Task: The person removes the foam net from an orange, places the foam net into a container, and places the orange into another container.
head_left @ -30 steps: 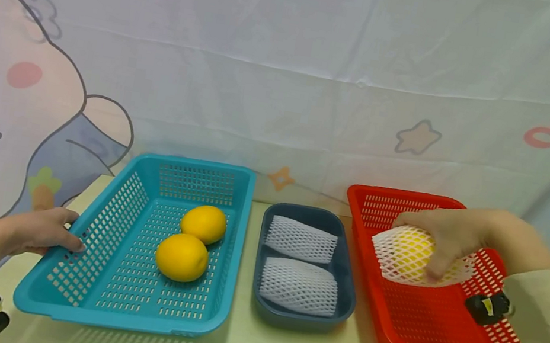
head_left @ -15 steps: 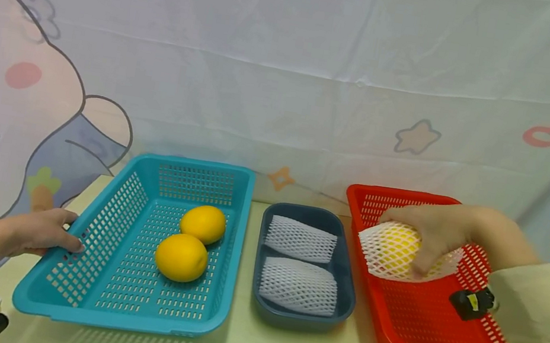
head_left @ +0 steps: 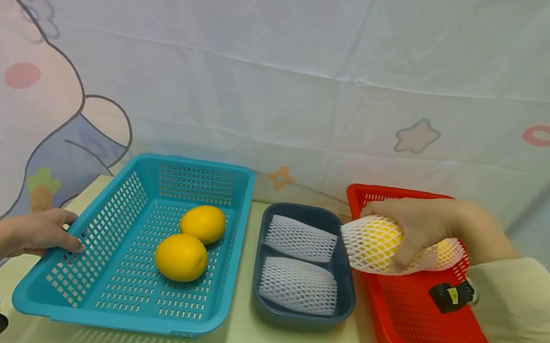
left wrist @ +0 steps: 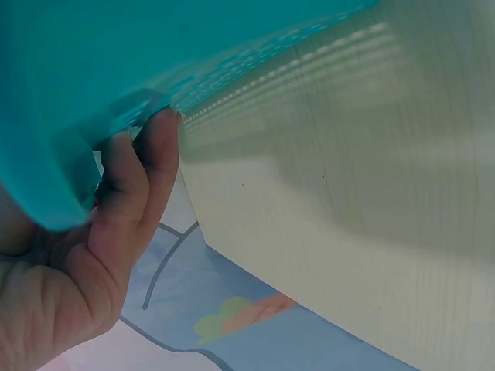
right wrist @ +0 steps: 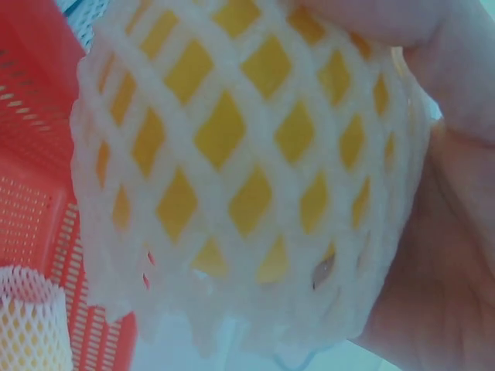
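Note:
My right hand (head_left: 414, 226) grips a yellow oval fruit (head_left: 375, 246) wrapped in a white foam net sleeve. It holds the fruit above the left rim of the red basket (head_left: 381, 332). The sleeve's open mesh shows close up in the right wrist view. My left hand (head_left: 36, 229) holds the left rim of the turquoise basket (head_left: 236, 273). Its fingers (left wrist: 158, 151) curl against the outer side in the left wrist view. Two bare yellow fruits, one behind (head_left: 203, 224) and one in front (head_left: 181, 257), lie touching in that basket.
Between the baskets stands a dark blue tub (head_left: 294, 320) with a flat foam sleeve behind (head_left: 301, 239) and another in front (head_left: 299, 286). Another netted yellow fruit (right wrist: 31, 332) shows in the red basket in the right wrist view. A printed cloth (head_left: 290, 78) hangs behind the table.
My right hand has moved left with the netted fruit, from over the red basket to its left rim, closer to the tub. The left hand stays on the turquoise basket.

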Available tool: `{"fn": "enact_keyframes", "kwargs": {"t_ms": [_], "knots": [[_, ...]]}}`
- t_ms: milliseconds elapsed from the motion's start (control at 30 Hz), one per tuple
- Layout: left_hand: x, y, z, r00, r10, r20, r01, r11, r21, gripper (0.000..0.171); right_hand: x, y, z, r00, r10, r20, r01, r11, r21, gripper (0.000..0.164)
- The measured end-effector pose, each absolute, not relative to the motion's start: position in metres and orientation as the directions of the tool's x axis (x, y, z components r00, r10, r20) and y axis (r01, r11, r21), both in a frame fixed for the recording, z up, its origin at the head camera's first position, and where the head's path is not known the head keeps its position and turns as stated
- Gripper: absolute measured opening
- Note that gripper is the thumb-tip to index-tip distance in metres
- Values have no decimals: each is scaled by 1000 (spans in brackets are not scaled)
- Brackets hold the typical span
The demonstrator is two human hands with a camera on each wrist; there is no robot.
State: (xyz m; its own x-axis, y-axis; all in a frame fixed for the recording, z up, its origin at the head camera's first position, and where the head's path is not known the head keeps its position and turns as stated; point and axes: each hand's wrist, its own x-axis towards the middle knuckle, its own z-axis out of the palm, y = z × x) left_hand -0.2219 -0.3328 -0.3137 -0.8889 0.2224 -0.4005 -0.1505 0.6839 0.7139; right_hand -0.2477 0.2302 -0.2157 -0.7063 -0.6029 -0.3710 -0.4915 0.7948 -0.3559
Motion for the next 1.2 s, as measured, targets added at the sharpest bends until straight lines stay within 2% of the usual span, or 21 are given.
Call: {"fn": "enact_keyframes", "kwargs": {"t_ms": [367, 733, 1000, 1200], "knots": [[-221, -332, -313, -888, 234, -397, -150, 667, 729, 52, -251, 215, -217, -669, -672, -318, -530, 731, -429, 70], [-221, -334, -311, -886, 227, -404, -149, 685, 713, 55, -255, 196, -218, -671, -684, -287, -544, 717, -435, 66], [-220, -333, -315, -885, 223, -410, -171, 662, 729, 54, -256, 181, -217, -649, -720, -246, -631, 689, -356, 68], [-222, -333, -314, -882, 225, -413, -176, 657, 733, 53, -256, 172, -218, -654, -713, -252, -616, 696, -370, 67]]}}
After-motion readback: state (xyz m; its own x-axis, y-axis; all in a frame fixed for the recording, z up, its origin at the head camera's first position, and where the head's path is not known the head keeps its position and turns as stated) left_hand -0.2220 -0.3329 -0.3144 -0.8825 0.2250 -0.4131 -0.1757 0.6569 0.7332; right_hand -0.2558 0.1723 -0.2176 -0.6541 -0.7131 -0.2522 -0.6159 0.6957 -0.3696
